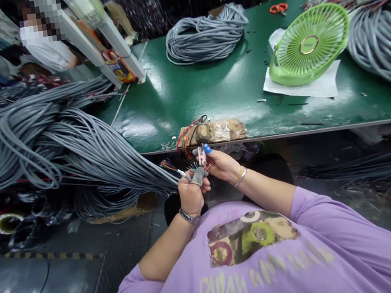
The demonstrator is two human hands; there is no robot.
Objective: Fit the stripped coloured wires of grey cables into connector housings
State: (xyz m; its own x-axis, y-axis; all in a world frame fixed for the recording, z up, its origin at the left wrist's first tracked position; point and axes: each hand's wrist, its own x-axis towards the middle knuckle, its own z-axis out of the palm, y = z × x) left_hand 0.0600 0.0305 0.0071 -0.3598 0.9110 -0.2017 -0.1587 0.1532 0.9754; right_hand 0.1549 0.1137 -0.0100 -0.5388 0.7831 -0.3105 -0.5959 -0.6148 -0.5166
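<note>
At the table's front edge, my left hand [191, 195] is closed around a grey cable end, with stripped coloured wires [193, 167] fanning out above the fingers. A grey covering [197, 175] shows at its fingertips. Another cable end with a bundle of coloured wires [169, 165] sticks out to the left of that hand. Close on the right, my right hand [222, 164] has its fingers pinched near the wire tips; one digit wears a blue fingertip cover [207, 148]. A small whitish-pink piece [201, 156] shows at its fingertips, too small to identify.
Just beyond my hands, a taped block [220, 131] with red and black wires lies on the green table [159, 103]. Grey cables [95, 142] heap at left; a cable coil [201, 38], orange-handled scissors [278, 8] and green fan [308, 44] lie farther back. Two people are nearby.
</note>
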